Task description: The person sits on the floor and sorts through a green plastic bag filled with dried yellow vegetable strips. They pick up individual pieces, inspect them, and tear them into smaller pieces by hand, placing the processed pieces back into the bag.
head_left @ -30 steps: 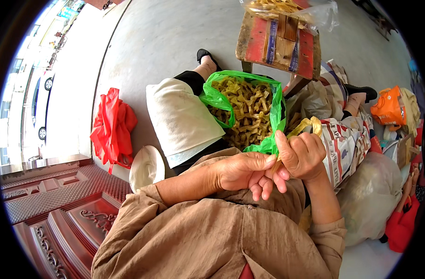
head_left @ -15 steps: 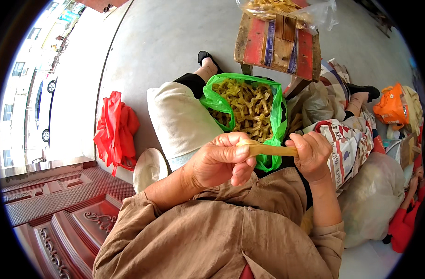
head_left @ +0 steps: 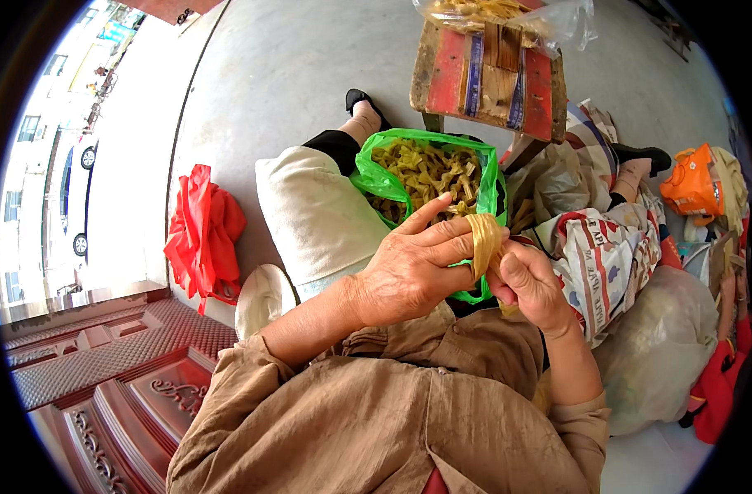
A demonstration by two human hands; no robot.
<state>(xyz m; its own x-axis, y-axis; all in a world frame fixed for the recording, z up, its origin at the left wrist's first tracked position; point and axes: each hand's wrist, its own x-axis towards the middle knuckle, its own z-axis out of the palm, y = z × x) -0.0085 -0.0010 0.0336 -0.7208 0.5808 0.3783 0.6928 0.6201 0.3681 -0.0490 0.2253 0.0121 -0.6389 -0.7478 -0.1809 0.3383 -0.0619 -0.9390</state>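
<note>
A soft yellow-brown strip [head_left: 484, 244] is looped over the fingers of my left hand [head_left: 413, 270], near their tips. The left index finger points out past the loop. Close on the right, the bent fingers of my right hand [head_left: 537, 288] hold the strip by the loop; part of their grip is hidden. Beyond both hands, a bright green plastic bag [head_left: 493, 169] stands with its mouth spread, full of similar yellow-brown pieces [head_left: 425, 169], many of them knotted.
A worn red wooden stool [head_left: 541, 90] ahead carries a clear bag of pale strips [head_left: 475, 12]. White cloth [head_left: 314, 218] covers my left leg. A red bag [head_left: 203, 235] lies left; printed sacks [head_left: 598, 255] and a translucent bag [head_left: 660, 350] are at the right.
The strip was stretched straight between both hands; now it is looped around my left fingers. My left hand has turned back up, and my right hand has come in against it.
</note>
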